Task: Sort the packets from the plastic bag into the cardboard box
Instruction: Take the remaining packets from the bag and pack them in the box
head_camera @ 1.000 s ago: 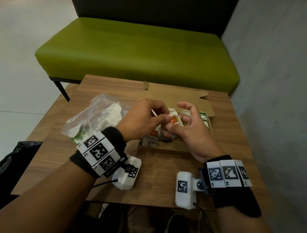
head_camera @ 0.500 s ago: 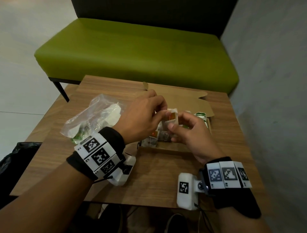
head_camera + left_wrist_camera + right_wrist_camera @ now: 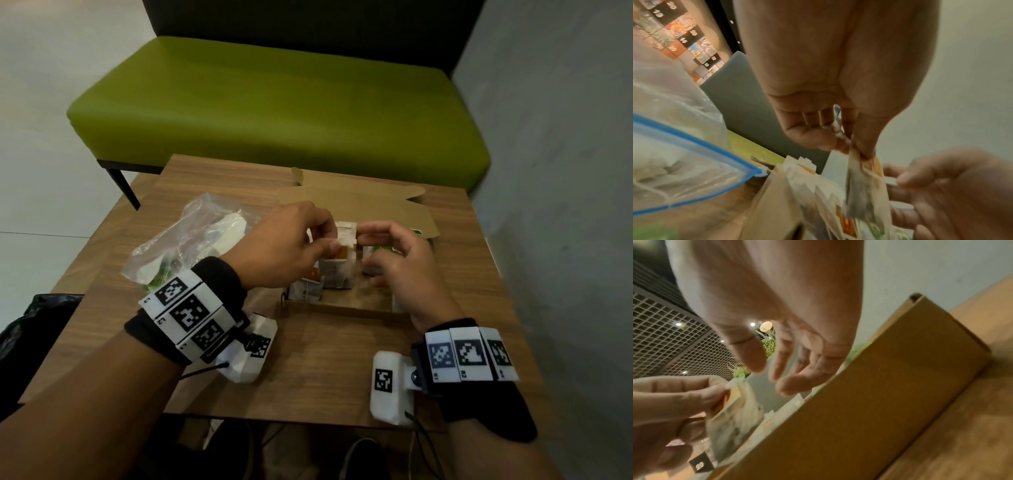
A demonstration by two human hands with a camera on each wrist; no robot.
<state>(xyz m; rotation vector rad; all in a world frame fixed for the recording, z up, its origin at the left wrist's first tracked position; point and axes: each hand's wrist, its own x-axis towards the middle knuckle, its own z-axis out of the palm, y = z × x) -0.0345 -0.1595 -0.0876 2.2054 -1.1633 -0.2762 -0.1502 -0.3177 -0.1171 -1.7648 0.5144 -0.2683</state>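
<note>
Where the bag (image 3: 191,240) slumps at the counter's (image 3: 325,370) left side, more packets show dimly through its clear film, its blue zip edge close by the left wrist camera. Next right, the left hand (image 3: 284,250) pinches a packet (image 3: 342,246) by its top edge between thumb and fingers (image 3: 865,146), holding it upright over the box (image 3: 342,305). It looks light, thin and limp (paper or foil, I judge), so a pinch at the top seam suits it; gripped lower it would likely buckle. Packets already standing in the box crowd the slot. Right again, the right hand (image 3: 400,263) hovers beside the packet, fingers (image 3: 789,369) loosely spread and holding nothing, over green packets. Beyond stands a green bench (image 3: 274,113).
</note>
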